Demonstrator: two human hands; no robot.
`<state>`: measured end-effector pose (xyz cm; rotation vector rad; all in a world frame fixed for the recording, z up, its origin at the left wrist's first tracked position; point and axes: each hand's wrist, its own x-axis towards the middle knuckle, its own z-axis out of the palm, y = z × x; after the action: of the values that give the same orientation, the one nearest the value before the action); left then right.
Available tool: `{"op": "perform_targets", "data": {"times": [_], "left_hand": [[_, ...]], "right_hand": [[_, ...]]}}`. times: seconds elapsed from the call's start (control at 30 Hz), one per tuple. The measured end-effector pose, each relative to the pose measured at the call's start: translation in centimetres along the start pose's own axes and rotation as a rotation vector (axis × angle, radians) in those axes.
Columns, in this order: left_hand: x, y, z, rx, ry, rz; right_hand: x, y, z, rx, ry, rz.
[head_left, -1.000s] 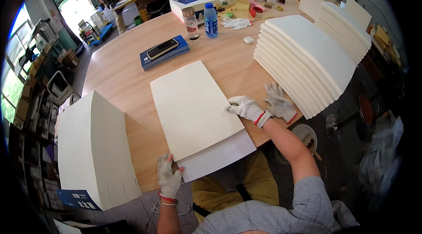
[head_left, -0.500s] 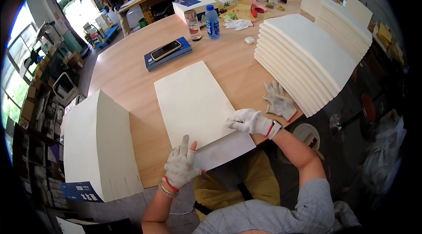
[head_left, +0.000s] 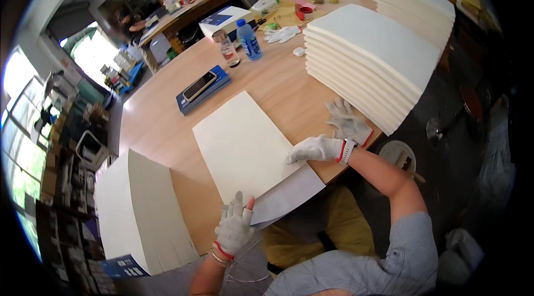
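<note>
A large cream-white sheet [head_left: 242, 143] lies flat on the table before me, with a paler greyish-white flap [head_left: 286, 196] showing below its near edge and jutting past the table edge. My left hand [head_left: 235, 226], in a white knit glove with one bare fingertip, rests with spread fingers at the sheet's near left corner. At the near right corner is my gloved right hand [head_left: 316, 150], fingertips drawn together and down on the sheet; anything between them is hidden. A loose white glove [head_left: 347, 121] lies just beyond the right hand.
Tall stacks of white sheets stand on the right [head_left: 367, 57] and left [head_left: 142, 212]. Farther off are a phone [head_left: 200, 86] on a blue box [head_left: 218, 86], a clear bottle [head_left: 227, 50], a blue bottle [head_left: 248, 40] and tape [head_left: 304, 12]. A person [head_left: 133, 26] stands far left.
The whole view has tilted and shifted as my head moved. Both hands stay at the sheet's near corners, with only slight shifts in finger pose. The flap juts out below as before.
</note>
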<state>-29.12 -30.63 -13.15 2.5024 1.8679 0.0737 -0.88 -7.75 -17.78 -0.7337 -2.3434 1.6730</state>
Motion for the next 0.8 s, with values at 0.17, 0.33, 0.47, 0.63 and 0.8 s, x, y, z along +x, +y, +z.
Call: {"op": "perform_targets", "data": {"times": [0.17, 0.33, 0.47, 0.63, 0.8], "left_hand": [[1.7, -5.3, 2.8, -0.728, 0.257, -0.352], [3.1, -5.6, 3.1, -0.797, 0.197, -0.634], [2.0, -5.8, 3.7, -0.826, 0.279, -0.572], [2.9, -5.3, 3.8, -0.583, 0.182, -0.663], [3.1, -5.1, 2.8, -0.56, 0.078, -0.768]], "right_hand": [[-0.4, -1.2, 1.0, 0.011, 0.096, 0.024], [1.8, 0.0, 4.7, -0.545, 0.453, 0.125], [2.0, 0.5, 5.8, -0.535, 0.559, 0.074], [1.6, -0.2, 5.6, -0.546, 0.548, 0.136], [2.0, -1.8, 5.4, -0.62, 0.52, 0.207]]}}
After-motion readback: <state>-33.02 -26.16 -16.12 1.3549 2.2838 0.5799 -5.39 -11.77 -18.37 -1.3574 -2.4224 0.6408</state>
